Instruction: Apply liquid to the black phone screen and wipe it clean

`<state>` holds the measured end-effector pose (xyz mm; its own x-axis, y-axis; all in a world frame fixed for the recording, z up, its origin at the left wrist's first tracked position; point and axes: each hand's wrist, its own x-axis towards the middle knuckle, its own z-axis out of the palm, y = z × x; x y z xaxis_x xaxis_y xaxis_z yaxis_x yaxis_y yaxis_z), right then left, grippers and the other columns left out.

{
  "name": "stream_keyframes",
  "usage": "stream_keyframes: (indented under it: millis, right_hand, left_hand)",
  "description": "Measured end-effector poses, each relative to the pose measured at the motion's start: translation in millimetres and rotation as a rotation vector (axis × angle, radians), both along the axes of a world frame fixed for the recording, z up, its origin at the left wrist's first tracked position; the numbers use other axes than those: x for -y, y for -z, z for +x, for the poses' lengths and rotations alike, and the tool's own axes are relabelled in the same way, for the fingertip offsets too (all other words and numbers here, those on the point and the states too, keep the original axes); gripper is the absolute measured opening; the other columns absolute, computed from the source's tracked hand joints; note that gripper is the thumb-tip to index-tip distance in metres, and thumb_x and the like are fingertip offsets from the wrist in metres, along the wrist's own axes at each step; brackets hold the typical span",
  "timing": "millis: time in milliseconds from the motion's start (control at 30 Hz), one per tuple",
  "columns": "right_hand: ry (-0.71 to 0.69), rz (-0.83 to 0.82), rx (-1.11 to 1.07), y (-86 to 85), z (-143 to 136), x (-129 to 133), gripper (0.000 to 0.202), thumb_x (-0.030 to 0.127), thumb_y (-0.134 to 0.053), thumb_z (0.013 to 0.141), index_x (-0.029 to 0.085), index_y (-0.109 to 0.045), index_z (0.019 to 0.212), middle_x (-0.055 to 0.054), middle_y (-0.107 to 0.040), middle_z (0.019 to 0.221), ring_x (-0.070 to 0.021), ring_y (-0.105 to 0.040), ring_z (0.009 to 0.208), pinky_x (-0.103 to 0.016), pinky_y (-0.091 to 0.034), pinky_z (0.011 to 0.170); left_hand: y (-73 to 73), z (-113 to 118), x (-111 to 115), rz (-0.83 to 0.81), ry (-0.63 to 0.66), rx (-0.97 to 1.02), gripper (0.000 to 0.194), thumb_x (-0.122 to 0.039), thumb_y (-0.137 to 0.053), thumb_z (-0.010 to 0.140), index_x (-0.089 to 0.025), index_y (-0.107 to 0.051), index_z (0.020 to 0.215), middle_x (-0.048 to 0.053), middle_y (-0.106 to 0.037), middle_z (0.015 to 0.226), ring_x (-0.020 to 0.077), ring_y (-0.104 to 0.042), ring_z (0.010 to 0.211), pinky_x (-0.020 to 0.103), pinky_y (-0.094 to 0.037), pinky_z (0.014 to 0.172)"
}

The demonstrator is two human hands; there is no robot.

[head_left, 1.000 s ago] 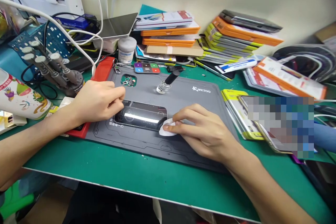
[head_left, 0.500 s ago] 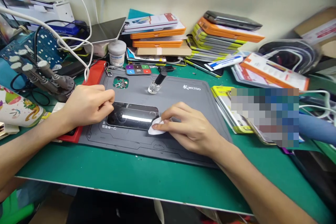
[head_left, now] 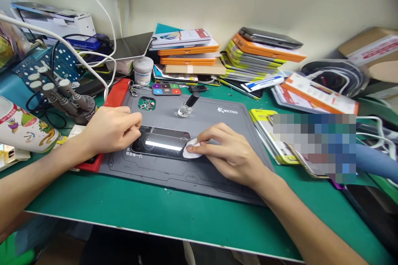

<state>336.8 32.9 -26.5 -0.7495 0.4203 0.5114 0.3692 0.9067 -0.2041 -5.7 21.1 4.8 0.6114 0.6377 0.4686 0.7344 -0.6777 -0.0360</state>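
Note:
A black phone (head_left: 161,140) lies screen up on the grey mat (head_left: 174,174), with a bright reflection across its glass. My right hand (head_left: 231,153) pinches a white pad (head_left: 192,149) against the phone's right end. At the phone's left end my left hand (head_left: 115,128) is curled into a fist; whether anything small is inside its fingers is hidden. Behind the phone stands a small clear bottle (head_left: 188,105) with a black cap. Small metal parts (head_left: 147,103) sit in a recess at the mat's upper left.
Screwdrivers in a round holder (head_left: 77,107) and a patterned cup (head_left: 26,126) are at left. Stacked orange boxes (head_left: 189,54) and a white jar (head_left: 143,70) line the back. Yellow-edged packages (head_left: 270,136) lie right of the mat.
The camera view has shifted, so the scene sits slightly lower and mostly further right. The white pad stays pinched in my right hand at the phone's right end.

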Motion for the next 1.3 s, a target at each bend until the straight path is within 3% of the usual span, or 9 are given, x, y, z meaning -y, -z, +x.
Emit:
stream_keyframes:
  millis: [300,600,933,1300]
  right_hand:
    - [-0.083,0.034,0.006,2.5,-17,13,0.033,0.003,-0.053,0.101,0.021,-0.08,0.108,-0.007,-0.075,0.095,-0.0194,-0.064,0.088,-0.032,-0.055,0.073]
    - [-0.053,0.065,0.051,-4.1,-5,7,0.031,0.002,-0.056,0.101,0.019,-0.081,0.107,-0.008,-0.074,0.094,-0.0193,-0.064,0.087,-0.031,-0.055,0.072]
    - [-0.08,0.054,0.067,-10.7,-6,13,0.031,0.002,-0.053,0.101,0.02,-0.078,0.106,-0.007,-0.073,0.094,-0.0188,-0.063,0.086,-0.03,-0.054,0.071]
    - [-0.104,-0.017,0.018,-2.3,-6,13,0.036,0.003,-0.05,0.101,0.026,-0.077,0.107,-0.006,-0.072,0.096,-0.0173,-0.066,0.086,-0.027,-0.054,0.07]
  left_hand:
    - [1.2,1,-1,-0.014,-0.006,0.008,0.024,-0.019,-0.047,0.092,-0.02,-0.062,0.073,-0.001,-0.057,0.062,0.0133,-0.054,0.055,0.028,-0.032,0.052]
    - [2.0,0,0,-0.014,-0.002,0.017,0.024,-0.019,-0.047,0.092,-0.02,-0.062,0.073,-0.002,-0.056,0.062,0.0133,-0.055,0.055,0.028,-0.032,0.052]
    - [5.0,-1,2,-0.022,0.011,0.03,0.025,-0.019,-0.046,0.093,-0.019,-0.064,0.075,-0.002,-0.056,0.063,0.0133,-0.055,0.056,0.028,-0.033,0.054]
    - [8.4,-2,9,-0.032,-0.008,0.016,0.024,-0.02,-0.046,0.094,-0.021,-0.059,0.073,-0.001,-0.052,0.061,0.0146,-0.05,0.057,0.029,-0.029,0.053]
